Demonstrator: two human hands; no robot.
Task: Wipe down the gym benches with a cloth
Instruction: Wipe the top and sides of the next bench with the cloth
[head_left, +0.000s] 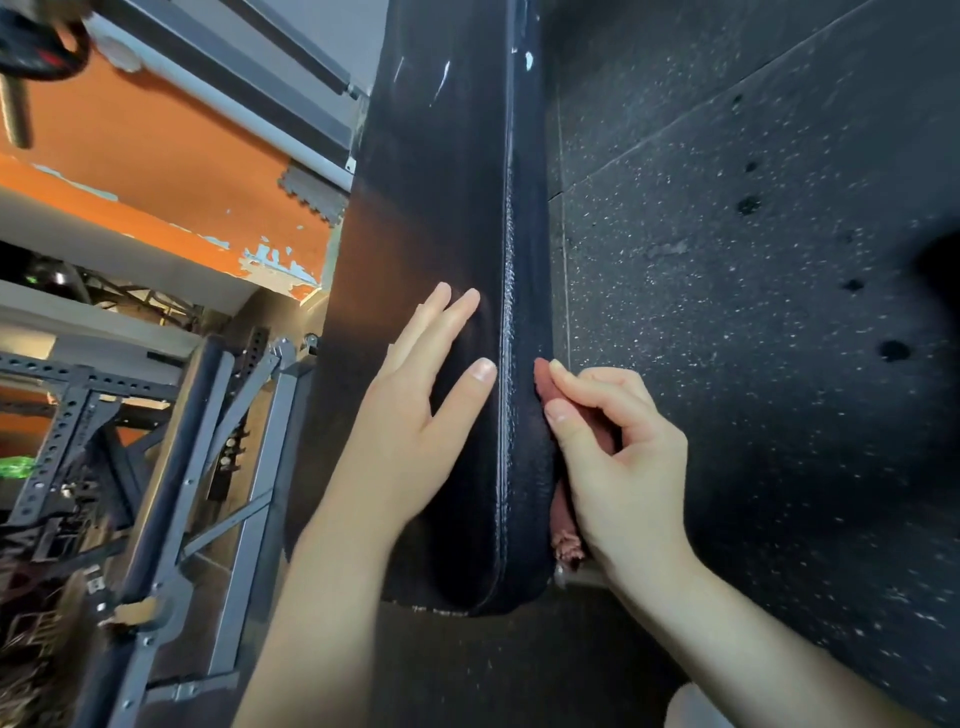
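Note:
A long black padded bench (447, 208) runs from the top of the view down to its rounded near end at the bottom centre, with a stitched seam along its right side. My left hand (415, 421) lies flat on the top of the pad with straight fingers. My right hand (618, 462) holds a reddish-brown cloth (566, 525) against the right side edge of the bench, fingers curled round it. Most of the cloth is hidden behind that hand; a frayed end shows below it.
Black speckled rubber flooring (753, 260) fills the right side. A grey perforated steel rack frame (239, 467) stands close on the left of the bench. An orange and grey wall (156, 171) lies beyond it, and a weight plate on a bar (36, 47) shows at the top left.

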